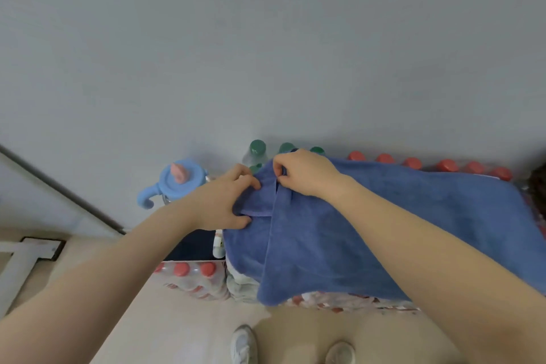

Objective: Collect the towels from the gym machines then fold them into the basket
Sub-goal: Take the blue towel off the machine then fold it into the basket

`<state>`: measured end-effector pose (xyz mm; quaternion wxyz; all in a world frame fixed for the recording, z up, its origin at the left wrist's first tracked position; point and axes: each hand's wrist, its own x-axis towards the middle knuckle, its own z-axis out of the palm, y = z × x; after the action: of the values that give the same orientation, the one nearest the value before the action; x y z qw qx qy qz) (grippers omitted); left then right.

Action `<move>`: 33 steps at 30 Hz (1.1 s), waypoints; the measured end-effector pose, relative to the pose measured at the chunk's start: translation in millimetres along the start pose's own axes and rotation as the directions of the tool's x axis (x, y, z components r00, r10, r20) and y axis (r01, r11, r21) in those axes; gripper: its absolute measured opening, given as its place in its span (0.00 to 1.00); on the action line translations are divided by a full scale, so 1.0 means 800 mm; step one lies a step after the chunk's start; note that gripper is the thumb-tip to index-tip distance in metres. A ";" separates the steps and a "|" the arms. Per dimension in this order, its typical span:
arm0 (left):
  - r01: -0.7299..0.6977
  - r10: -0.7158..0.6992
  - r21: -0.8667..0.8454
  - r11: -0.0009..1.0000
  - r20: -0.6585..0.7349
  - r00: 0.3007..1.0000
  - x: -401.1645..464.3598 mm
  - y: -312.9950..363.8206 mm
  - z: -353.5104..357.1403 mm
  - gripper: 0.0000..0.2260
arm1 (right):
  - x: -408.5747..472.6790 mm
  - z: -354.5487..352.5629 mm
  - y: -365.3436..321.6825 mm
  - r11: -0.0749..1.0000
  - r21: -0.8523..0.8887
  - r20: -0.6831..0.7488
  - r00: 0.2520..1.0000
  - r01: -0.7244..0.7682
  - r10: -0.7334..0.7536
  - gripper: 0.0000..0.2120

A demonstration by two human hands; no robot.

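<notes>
A blue towel (384,224) lies spread over shrink-wrapped packs of red-capped water bottles (446,165) stacked against a pale grey wall (266,38). Its near edge droops over the front of the stack, and one corner hangs down toward the floor. The person's two hands work at the towel's far left corner. The left hand (224,201) has its fingers curled into the cloth, thumb pinching a folded-over flap at the left edge. The right hand (301,173), just beside it and a little farther away, pinches the towel's hem between thumb and fingertips. The two hands almost touch.

Behind the hands stand green-capped bottles (257,148) along the wall. To the left sits a light blue sippy cup (177,183) with a curved handle and a pink spout. A lower pack of red-capped bottles (192,275) sits on the near left, by the beige floor (177,328). Two white shoes (243,344) show at the bottom edge.
</notes>
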<state>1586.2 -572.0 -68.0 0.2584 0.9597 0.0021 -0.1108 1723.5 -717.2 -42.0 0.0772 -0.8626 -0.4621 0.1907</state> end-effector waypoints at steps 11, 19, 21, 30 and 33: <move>0.098 -0.507 -0.700 0.708 -0.406 0.760 0.037 -0.008 -0.050 0.14 | 0.028 -0.026 -0.027 0.724 0.689 -0.290 0.902 -0.036 0.321 0.09; 0.373 -0.686 -0.892 0.256 0.104 0.720 -0.012 -0.021 0.032 0.10 | 0.000 0.013 -0.037 0.874 0.471 -0.127 0.971 -0.119 0.200 0.22; 0.431 -0.663 -0.884 0.184 0.212 0.718 -0.035 -0.018 0.066 0.14 | -0.020 0.023 -0.030 0.856 0.511 -0.166 0.967 -0.083 0.194 0.17; 0.259 -0.813 -0.966 -0.015 0.163 0.558 -0.103 0.053 0.134 0.08 | -0.124 0.049 -0.016 0.841 0.540 -0.294 0.939 0.011 0.176 0.10; 0.039 -0.830 -0.978 0.203 -0.151 0.537 -0.100 0.100 0.128 0.06 | -0.159 0.058 -0.001 0.855 0.518 -0.325 0.930 0.025 0.169 0.10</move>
<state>1491.2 -687.9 -97.1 0.6652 0.5566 0.4596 0.1908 1640.5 -823.8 -51.5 0.3800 -0.8476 -0.3392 0.1490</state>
